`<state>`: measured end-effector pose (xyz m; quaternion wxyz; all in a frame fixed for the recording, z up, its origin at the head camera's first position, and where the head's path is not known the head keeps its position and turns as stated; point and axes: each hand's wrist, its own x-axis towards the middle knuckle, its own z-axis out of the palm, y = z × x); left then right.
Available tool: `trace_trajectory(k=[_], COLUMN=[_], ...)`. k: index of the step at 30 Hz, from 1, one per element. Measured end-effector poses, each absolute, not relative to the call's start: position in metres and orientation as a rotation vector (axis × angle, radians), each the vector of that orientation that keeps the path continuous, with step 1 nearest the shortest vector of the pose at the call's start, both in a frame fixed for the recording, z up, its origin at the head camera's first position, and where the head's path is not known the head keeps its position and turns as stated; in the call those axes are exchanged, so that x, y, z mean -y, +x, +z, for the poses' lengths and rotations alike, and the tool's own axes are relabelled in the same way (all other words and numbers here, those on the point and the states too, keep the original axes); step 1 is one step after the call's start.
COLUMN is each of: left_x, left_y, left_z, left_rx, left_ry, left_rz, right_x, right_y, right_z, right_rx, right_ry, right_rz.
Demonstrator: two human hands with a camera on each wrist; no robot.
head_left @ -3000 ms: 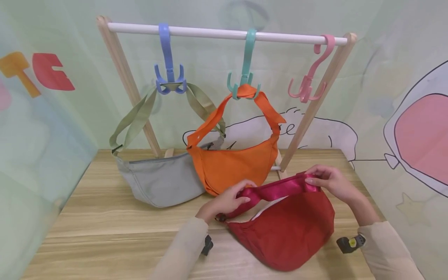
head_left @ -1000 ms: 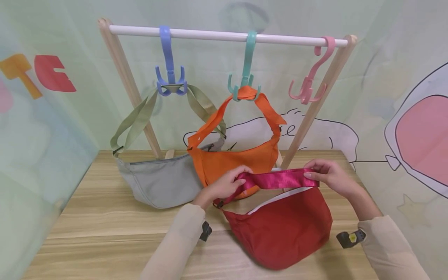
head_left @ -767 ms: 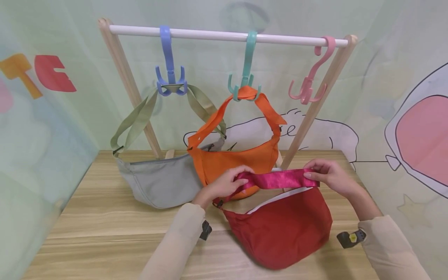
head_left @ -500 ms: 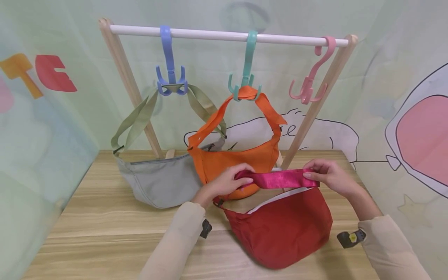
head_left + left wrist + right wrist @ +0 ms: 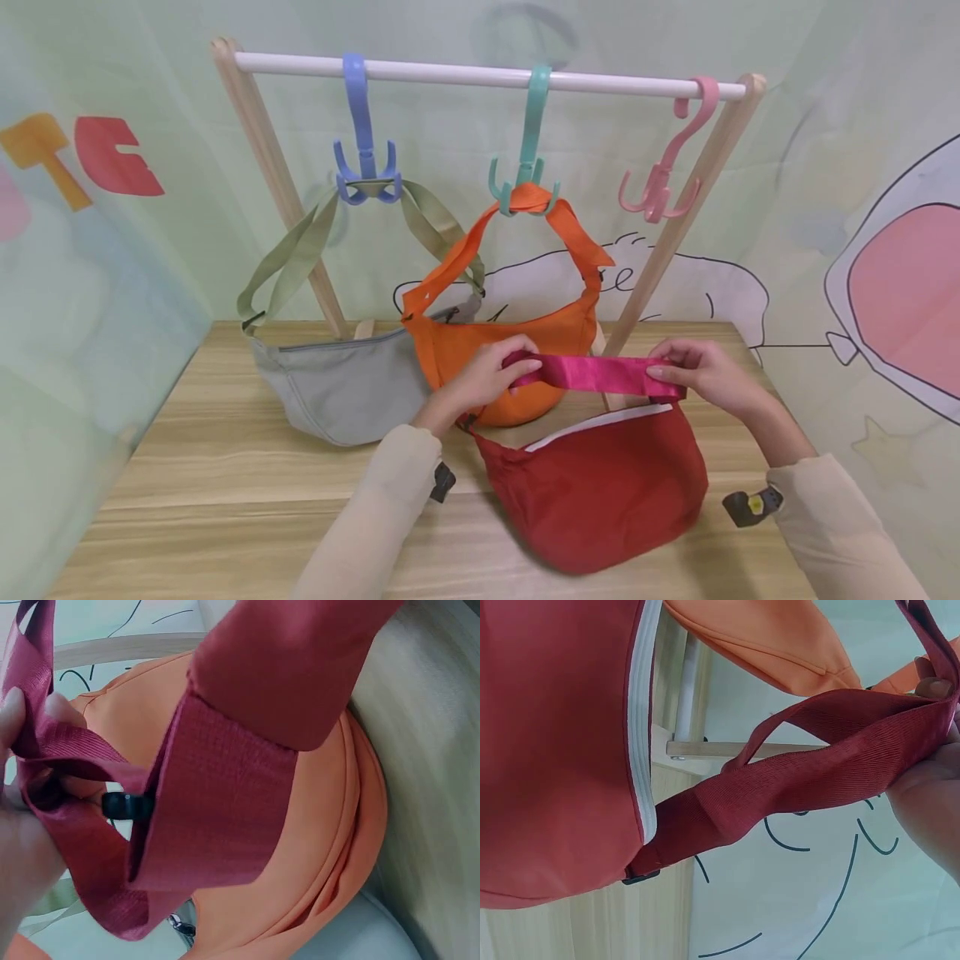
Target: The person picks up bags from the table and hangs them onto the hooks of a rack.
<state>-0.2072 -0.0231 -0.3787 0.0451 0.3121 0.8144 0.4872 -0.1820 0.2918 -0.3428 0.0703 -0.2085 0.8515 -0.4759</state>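
A red shoulder bag [image 5: 600, 487] with a white zip is at the front right of the table. Its shiny magenta-red strap [image 5: 592, 373] is stretched above the opening between both hands. The left hand [image 5: 491, 372] pinches the strap's left part, thumb in front. At the other end, the right hand [image 5: 705, 375] pinches the strap between thumb and fingers. A black buckle [image 5: 126, 806] and the looped webbing show in the left wrist view. In the right wrist view the strap twists up from the white zip [image 5: 640, 727] side into the right hand's fingers.
A white rail [image 5: 442, 72] on wooden posts carries blue [image 5: 366, 158], green [image 5: 529, 158] and pink hooks [image 5: 658, 179]. From the blue hook hangs a grey bag [image 5: 345, 383]; an orange bag [image 5: 525, 333] hangs from the green one, close behind the left hand.
Both hands have risen a little, lifting the strap off the red bag and drawing it straighter. The red bag has shifted slightly left. The hanging bags have stayed put.
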Motion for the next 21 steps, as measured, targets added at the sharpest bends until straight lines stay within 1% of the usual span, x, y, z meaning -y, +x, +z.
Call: trace_trajectory(k=[15, 21], left_x=[0.028, 0.031], left_y=[-0.213, -0.216], left_z=[-0.361, -0.353], left_rx=[-2.542, -2.573], left_ry=[0.979, 0.996], left_rz=[1.409, 1.389], right_x=[-0.292, -0.296], right_y=[-0.184, -0.183], right_z=[-0.333, -0.331], right_rx=[-2.648, -2.661], right_ry=[-0.532, -0.596], right_rz=[-1.381, -1.368])
